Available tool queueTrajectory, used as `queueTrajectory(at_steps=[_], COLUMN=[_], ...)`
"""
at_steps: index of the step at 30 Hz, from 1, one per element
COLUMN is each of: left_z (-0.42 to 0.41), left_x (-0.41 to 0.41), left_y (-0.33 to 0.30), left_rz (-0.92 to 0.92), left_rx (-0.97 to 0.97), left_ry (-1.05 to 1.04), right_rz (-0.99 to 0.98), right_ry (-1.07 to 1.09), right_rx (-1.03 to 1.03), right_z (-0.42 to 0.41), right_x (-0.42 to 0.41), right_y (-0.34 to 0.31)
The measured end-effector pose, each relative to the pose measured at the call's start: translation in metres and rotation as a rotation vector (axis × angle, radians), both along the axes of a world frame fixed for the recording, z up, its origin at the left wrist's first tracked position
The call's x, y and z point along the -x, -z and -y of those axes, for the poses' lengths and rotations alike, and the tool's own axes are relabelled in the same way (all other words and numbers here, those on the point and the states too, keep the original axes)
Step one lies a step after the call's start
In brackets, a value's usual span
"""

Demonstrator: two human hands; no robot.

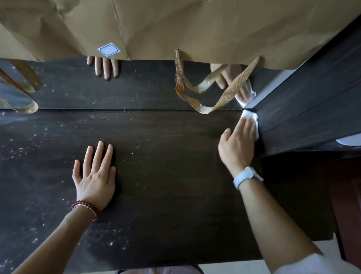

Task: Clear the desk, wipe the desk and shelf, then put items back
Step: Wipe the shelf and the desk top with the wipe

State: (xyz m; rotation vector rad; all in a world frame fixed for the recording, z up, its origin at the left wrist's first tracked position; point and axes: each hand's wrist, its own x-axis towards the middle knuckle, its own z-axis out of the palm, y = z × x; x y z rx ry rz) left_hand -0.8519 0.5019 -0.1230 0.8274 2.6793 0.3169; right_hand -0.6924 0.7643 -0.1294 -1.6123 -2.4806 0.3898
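Surface (pixel 171 169) is dark wood with pale dust specks all over the near left part, so plenty of wiping left by my read. Left hand (pixel 95 175) lies flat, fingers straight, just bracing. Right hand (pixel 238 141) is further back, fingers straight, pressing a white wipe (pixel 250 117) into the far right corner where the surface meets a dark side panel (pixel 314 102). Behind that there's a mirror (pixel 113 88) along the back edge, with brown paper (pixel 166 18) and ribbon handles (pixel 211 91) hanging over it. Doing this well probably means dragging the wipe out of the corner along the seam, then long overlapping passes leftward toward the dusty bit.
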Motion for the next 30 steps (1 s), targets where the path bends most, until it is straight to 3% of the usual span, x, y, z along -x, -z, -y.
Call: queueTrajectory(at_steps=[5,9,11,17,22,25,27,30], left_z=[0.0,0.0,0.0,0.001,-0.001,0.0,-0.001,0.0], left_x=[0.0,-0.001,0.0,0.0,-0.001,-0.001,-0.001,-0.001], left_y=[0.002,0.002,0.002,0.0,0.0,-0.002,-0.003,-0.004], left_rz=[-0.011,-0.023,-0.012,-0.004,-0.006,-0.009,-0.005,-0.006], left_rx=[0.002,0.001,0.008,0.005,0.007,0.01,0.019,0.014], left_ry=[0.005,0.01,0.009,0.007,0.005,0.006,0.001,-0.009], right_rz=[-0.066,-0.138,-0.149,-0.122,-0.132,-0.22,-0.175,-0.082], right_ry=[0.052,-0.339,-0.431,-0.129,0.072,-0.289,-0.526,-0.537], right_rx=[-0.036,-0.045,-0.01,-0.113,-0.091,-0.067,-0.031,-0.06], right_z=[-0.006,0.058,0.06,-0.016,0.003,0.066,0.103,0.088], right_x=[0.018,0.047,0.053,-0.01,0.023,0.047,0.056,0.048], right_y=[-0.005,-0.001,-0.004,0.003,-0.006,-0.005,-0.005,-0.002])
